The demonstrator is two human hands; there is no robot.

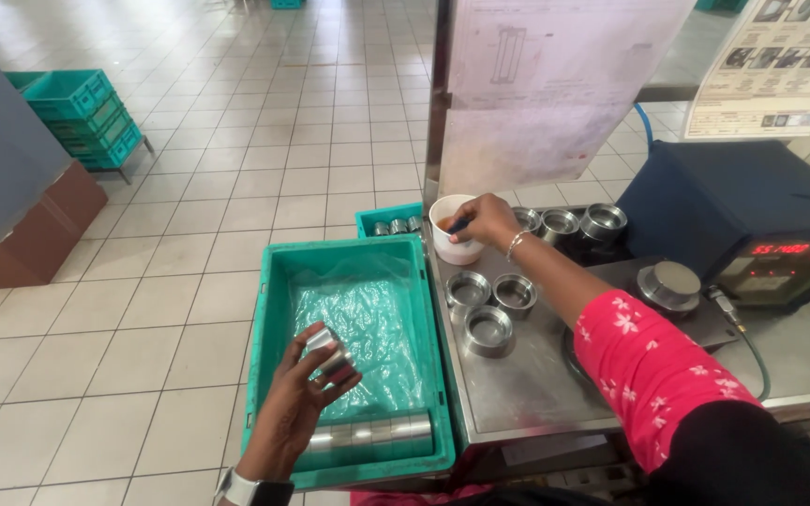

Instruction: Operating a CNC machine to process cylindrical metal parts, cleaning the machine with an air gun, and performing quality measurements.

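Note:
My left hand (292, 405) is closed around a short stack of shiny metal rings (328, 357), held over the green plastic crate (269, 309). A row of the same rings (372, 435) lies at the crate's near end on a clear plastic liner. My right hand (486, 219) reaches to a white cup (452, 245) on the steel worktop (527, 384), fingers pinched on a thin dark stick dipped in the cup. Three metal rings (489, 302) lie on the worktop just in front of that hand, and more rings (569, 223) sit behind it.
A dark blue box with a red digital display (752, 220) stands at the right, with a round metal disc (669, 284) before it. Paper sheets (541, 89) hang above the worktop. A second green crate (388, 221) holds rings. Stacked green crates (82, 117) stand on the tiled floor.

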